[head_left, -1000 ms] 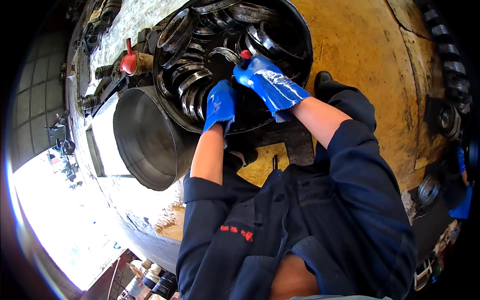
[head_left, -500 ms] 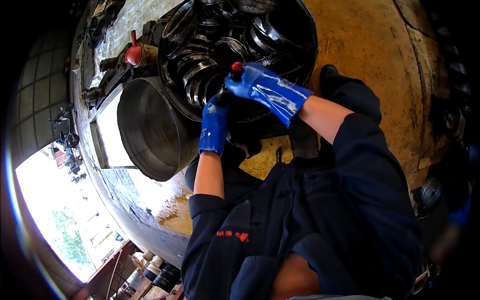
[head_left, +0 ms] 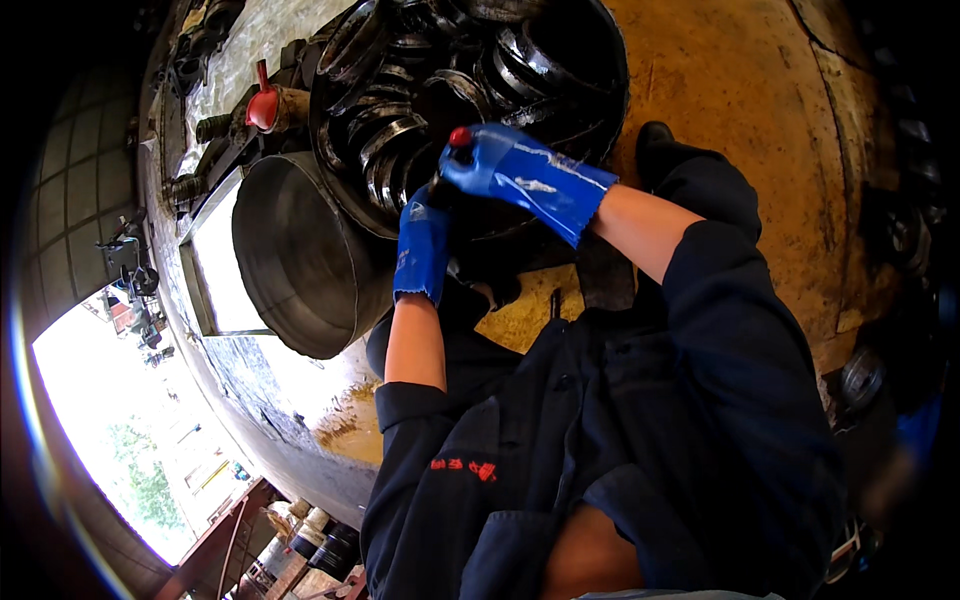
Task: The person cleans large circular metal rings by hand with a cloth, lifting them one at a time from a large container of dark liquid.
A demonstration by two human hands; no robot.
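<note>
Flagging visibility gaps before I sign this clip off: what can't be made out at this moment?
All in the head view:
- Red-ended object: mostly hidden by the gloved right hand around it.
- Left hand: its fingers, and anything they hold, are lost in dark shadow.
- Round tub: far rim cut off by the top edge.
- Metal rings: lower ones covered by others; number unclear.

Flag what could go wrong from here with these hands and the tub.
Slip: the right hand grips a red-ended tool in a shiny-streaked glove, so it might slide.
Knock: the left hand is close to the tool and could get hit.
Shift: metal rings lean at angles in the round tub and may topple.
</note>
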